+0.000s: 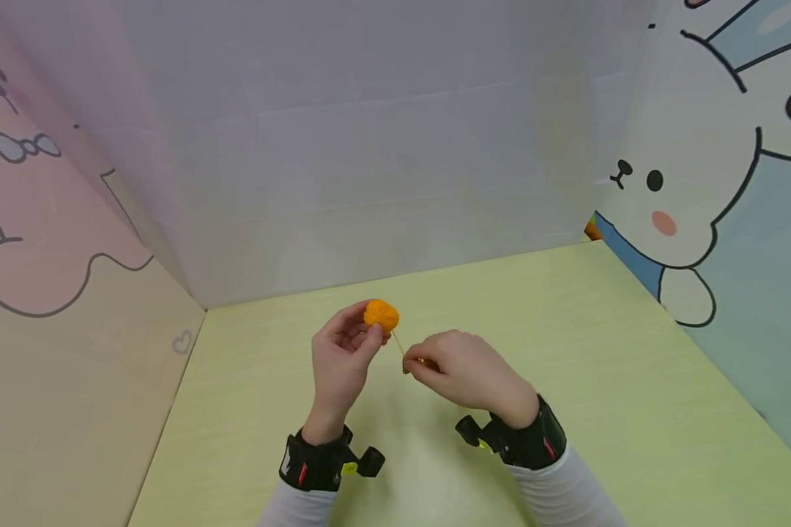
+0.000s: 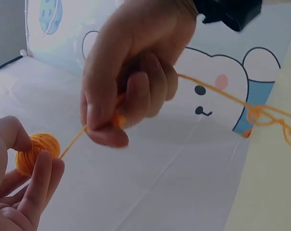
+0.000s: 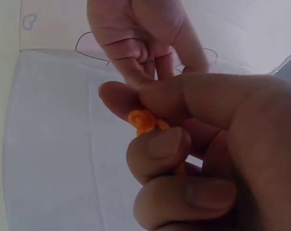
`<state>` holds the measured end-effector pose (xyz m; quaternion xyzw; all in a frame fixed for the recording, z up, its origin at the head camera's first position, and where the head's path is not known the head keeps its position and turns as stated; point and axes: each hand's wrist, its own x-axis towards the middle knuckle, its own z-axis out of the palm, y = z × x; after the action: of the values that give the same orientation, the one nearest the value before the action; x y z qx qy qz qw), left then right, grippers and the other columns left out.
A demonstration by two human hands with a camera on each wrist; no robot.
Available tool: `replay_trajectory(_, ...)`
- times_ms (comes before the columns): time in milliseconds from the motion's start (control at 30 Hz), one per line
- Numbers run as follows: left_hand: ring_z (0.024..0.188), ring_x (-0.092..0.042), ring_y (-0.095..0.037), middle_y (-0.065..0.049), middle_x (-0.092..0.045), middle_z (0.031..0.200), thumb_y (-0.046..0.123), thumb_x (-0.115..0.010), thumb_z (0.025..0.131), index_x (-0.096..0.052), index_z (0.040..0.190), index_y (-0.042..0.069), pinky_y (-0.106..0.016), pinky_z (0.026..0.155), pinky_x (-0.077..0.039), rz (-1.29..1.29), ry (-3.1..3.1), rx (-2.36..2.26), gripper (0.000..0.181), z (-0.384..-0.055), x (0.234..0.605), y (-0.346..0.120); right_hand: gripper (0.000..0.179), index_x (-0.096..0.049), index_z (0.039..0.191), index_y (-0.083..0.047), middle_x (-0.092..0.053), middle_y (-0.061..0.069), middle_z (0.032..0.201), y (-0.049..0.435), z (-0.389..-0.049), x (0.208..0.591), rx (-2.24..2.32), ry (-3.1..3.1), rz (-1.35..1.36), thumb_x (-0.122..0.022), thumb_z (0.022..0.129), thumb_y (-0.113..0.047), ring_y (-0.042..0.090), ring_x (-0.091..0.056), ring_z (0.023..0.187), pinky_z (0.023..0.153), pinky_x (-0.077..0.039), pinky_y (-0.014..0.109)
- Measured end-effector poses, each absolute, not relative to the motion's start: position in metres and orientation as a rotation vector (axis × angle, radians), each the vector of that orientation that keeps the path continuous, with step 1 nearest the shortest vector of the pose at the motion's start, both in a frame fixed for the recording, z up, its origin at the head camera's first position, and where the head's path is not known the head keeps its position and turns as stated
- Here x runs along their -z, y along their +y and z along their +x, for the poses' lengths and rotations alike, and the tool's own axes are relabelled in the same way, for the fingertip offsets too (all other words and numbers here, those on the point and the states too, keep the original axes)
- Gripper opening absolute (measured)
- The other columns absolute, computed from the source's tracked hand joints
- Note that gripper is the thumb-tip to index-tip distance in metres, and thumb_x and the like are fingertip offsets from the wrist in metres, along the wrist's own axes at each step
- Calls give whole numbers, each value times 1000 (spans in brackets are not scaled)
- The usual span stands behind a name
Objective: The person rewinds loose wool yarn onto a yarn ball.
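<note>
A small ball of orange yarn (image 1: 381, 315) is held between the thumb and fingers of my left hand (image 1: 346, 351), above the table. From the ball a taut strand (image 2: 74, 142) runs across to my right hand (image 1: 464, 366), whose thumb and index finger pinch it. In the right wrist view a bunched loop of orange yarn (image 3: 142, 120) pokes out between the right fingers, and the curled fingers cover the rest. More yarn, with loose loops (image 2: 260, 115), trails behind the right hand in the left wrist view. The left hand shows beyond the right one in the right wrist view.
Both hands are over a pale green table (image 1: 257, 410). A whitish sheet (image 1: 369, 161) hangs behind it, with cartoon-printed panels (image 1: 666, 183) at the sides. Each wrist wears a black strap (image 1: 313, 461) with a small camera on it.
</note>
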<state>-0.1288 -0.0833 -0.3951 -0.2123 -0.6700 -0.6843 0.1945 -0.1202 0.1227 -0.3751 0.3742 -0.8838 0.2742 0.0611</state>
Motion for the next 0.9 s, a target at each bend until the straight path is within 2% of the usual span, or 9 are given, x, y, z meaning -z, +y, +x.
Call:
replay_trajectory(167, 79, -66, -22, -10, -69, 104, 5, -72, 87, -67, 121, 5, -25, 70, -61, -522, -1958, 1617, 34, -140, 400, -86, 14, -69, 86, -28, -56, -21, 74, 129, -112, 368, -814, -2610, 1169, -60, 95, -24, 0, -47, 57, 53, -45, 21)
replay_trajectory(333, 75, -65, -13, -6, -70, 102, 1, -75, 82, -70, 118, 9, -29, 65, -61, -577, -2139, 1309, 37, -150, 404, -91, 12, -69, 85, -26, -54, -20, 72, 140, -107, 358, -862, -2463, 1140, -62, 92, -20, 0, -44, 57, 50, -42, 21)
replay_trajectory(500, 77, -64, -9, -2, -69, 102, 4, -75, 81, -70, 116, 10, -28, 63, -61, -759, -2338, 1239, 36, -150, 407, -93, 9, -71, 86, -21, -57, -17, 73, 149, -109, 355, -941, -2308, 1057, -65, 90, -16, 2, -46, 60, 50, -44, 22)
replay_trajectory(767, 78, -65, -5, 6, -69, 100, 3, -74, 79, -70, 113, 16, -26, 63, -61, -1125, -2463, 1368, 36, -141, 406, -85, 10, -73, 86, -17, -58, -11, 72, 155, -123, 360, -957, -2196, 862, -64, 90, -15, 5, -46, 61, 49, -44, 27)
replay_trajectory(900, 79, -66, -4, 5, -70, 102, 3, -75, 79, -70, 114, 17, -25, 64, -61, -1273, -2430, 1419, 38, -137, 405, -81, 11, -74, 86, -17, -61, -9, 75, 158, -131, 364, -964, -2223, 779, -65, 92, -15, 7, -46, 61, 49, -43, 28)
